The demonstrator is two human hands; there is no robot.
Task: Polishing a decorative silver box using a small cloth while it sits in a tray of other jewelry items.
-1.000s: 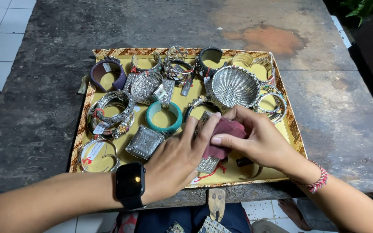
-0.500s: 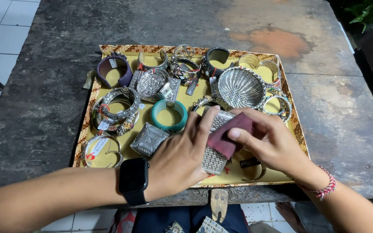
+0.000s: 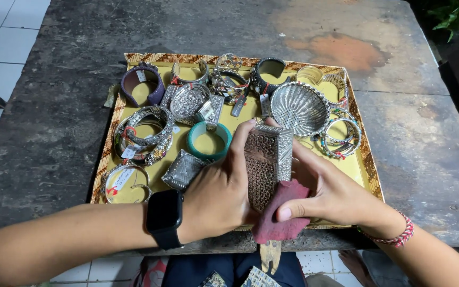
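The left hand (image 3: pixel 221 194), with a black smartwatch (image 3: pixel 164 217) on its wrist, is wrapped around a tall silver filigree box (image 3: pixel 268 162), thumb up along the box's left edge and the other fingers hidden behind it, so the box stands nearly upright above the near edge of the tray (image 3: pixel 365 159). The right hand (image 3: pixel 331 192) presses a dark red cloth (image 3: pixel 282 212) against the lower right of the box, thumb on the cloth and fingers curled behind it; a pink and white braided bracelet (image 3: pixel 397 236) sits on that wrist. The tray is yellow inside with a patterned brown border and rests on a dark, worn stone table (image 3: pixel 54 106). Just left of the held box lies a small silver pillow-shaped box (image 3: pixel 183 170), and beyond it a teal bangle (image 3: pixel 209 139). Farther left sits a stack of silver bangles (image 3: pixel 143 133) with red-tagged labels, and at the near left corner a thin silver bangle (image 3: pixel 125 184) with a paper tag. At the far left is a purple cuff (image 3: pixel 142 85); beside it to the right, a round silver filigree dish (image 3: pixel 189 101). To the right of the box lies a ribbed silver shell-shaped dish (image 3: pixel 299 108), with beaded wire bangles (image 3: pixel 341 135) just right of it. A dark cuff (image 3: pixel 270 72) stands along the far edge of the tray.
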